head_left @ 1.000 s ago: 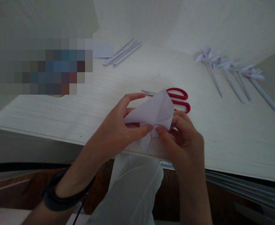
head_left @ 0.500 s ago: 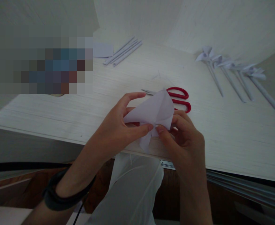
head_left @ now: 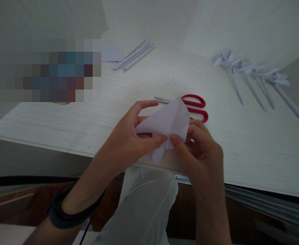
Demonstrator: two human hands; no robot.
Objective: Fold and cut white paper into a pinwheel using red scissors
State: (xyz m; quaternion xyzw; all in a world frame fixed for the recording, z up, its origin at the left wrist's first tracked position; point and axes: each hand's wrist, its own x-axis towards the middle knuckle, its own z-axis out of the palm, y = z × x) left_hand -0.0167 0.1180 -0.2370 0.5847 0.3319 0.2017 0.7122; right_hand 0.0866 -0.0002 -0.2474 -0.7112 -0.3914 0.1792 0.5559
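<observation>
A white paper pinwheel (head_left: 168, 117), cut and partly curled, is held between both hands near the table's front edge. My left hand (head_left: 131, 134) grips its left side, thumb pressed close to the centre and index finger stretched out above. From the right, my right hand (head_left: 200, 144) pinches the paper, its thumb also at the centre and its other fingers curled behind. Just beyond the paper lie scissors with red handles (head_left: 194, 101), their blades partly covered by it. What the fingers do behind the paper is hidden.
Several finished paper pinwheels on rolled sticks (head_left: 253, 81) lie at the right. Rolled paper sticks (head_left: 134, 56) and a flat paper sheet (head_left: 112, 53) rest at the back. Thin scraps (head_left: 173, 81) lie behind the scissors. A blurred-out patch covers the left. The white table (head_left: 253, 153) ends close below my hands.
My right thumb has shifted very slightly at the paper's centre. Both hands keep their hold, and the other things stay in place.
</observation>
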